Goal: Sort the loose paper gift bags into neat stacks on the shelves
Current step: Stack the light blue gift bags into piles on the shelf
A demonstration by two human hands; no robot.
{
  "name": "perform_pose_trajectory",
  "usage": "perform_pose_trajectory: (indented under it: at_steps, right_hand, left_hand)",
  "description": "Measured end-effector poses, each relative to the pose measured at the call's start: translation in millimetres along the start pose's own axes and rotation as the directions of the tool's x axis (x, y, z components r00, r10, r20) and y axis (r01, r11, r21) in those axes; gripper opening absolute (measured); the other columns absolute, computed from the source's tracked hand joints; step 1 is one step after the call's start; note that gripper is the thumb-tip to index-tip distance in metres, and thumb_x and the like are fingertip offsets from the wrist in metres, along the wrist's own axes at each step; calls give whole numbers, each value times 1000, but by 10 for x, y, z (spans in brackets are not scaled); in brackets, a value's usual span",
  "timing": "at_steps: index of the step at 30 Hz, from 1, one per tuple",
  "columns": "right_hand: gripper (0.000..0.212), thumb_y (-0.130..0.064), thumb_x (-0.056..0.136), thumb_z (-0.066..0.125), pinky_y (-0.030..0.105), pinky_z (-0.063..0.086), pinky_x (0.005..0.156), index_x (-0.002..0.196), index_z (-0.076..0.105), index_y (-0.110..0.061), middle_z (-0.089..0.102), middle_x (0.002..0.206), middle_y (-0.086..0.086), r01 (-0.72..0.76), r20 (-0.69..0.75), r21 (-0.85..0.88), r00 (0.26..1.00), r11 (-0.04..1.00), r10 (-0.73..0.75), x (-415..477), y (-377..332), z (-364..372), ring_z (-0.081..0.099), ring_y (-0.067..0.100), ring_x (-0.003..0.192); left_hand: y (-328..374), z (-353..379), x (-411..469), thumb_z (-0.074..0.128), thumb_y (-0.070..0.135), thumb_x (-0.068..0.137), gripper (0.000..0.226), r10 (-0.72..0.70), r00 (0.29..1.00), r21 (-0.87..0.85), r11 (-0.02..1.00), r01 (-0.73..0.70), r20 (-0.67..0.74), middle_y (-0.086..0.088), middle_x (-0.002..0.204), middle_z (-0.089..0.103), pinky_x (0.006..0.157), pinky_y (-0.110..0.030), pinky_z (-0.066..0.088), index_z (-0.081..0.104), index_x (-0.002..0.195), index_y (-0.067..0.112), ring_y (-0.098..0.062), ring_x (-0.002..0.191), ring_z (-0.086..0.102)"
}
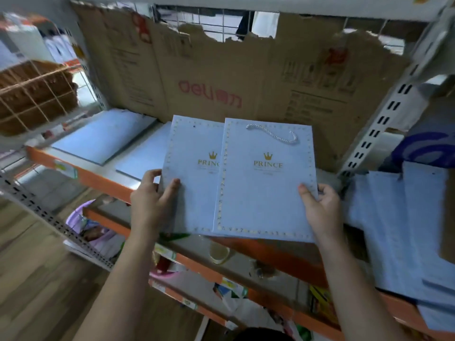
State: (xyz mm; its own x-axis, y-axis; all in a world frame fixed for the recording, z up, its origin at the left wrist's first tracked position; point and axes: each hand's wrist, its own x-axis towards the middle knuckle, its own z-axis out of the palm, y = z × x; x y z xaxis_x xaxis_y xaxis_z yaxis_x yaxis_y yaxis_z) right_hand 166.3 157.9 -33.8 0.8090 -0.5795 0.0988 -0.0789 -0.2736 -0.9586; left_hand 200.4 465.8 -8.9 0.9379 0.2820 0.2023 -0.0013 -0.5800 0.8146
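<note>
Two flat, pale blue gift bags, gold-trimmed and printed with a crown and "PRINCE", overhang the front of the orange-edged shelf (98,178). The right bag (266,193) overlaps the left bag (192,183) and shows a white cord handle (273,134). The left hand (152,195) grips the left bag's near edge, thumb on top. The right hand (320,205) pinches the right bag's side. Behind them, more blue bags (103,136) lie flat before torn cardboard (221,77).

Single head-worn wide view, looking forward and down, close to a shelf (81,172) at arm's reach.
</note>
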Motion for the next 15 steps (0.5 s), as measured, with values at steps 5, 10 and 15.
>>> perform_pose_trajectory:
  at_steps: [5,10,15]
  right_hand:
    - [18,-30,86,70,44,57,74,91,59,-18,70,85,-1,-24,54,7,998,1000,23,260,-125,637,69,26,81]
    - [15,-30,86,70,39,57,73,82,57,-22,71,84,-2,-42,64,10,997,999,41,284,-205,1198,69,21,79]
    - [19,-30,88,68,19,45,52,90,59,-13,67,78,-3,-38,14,-35,999,999,38,157,-350,1814,63,12,69]
  left_hand:
    - [-247,-136,607,64,37,87,41,-33,998,38,999,35,-48,-16,106,69,72,-29,37,57,118,13,-33,97,63]
    - [-507,-251,1108,67,42,84,46,-64,997,30,997,65,-32,-12,114,66,76,-33,43,54,118,14,-26,94,60]
    - [-954,-427,1728,70,45,80,51,-19,1000,12,1000,18,24,-10,113,66,74,-32,43,54,116,14,-24,93,61]
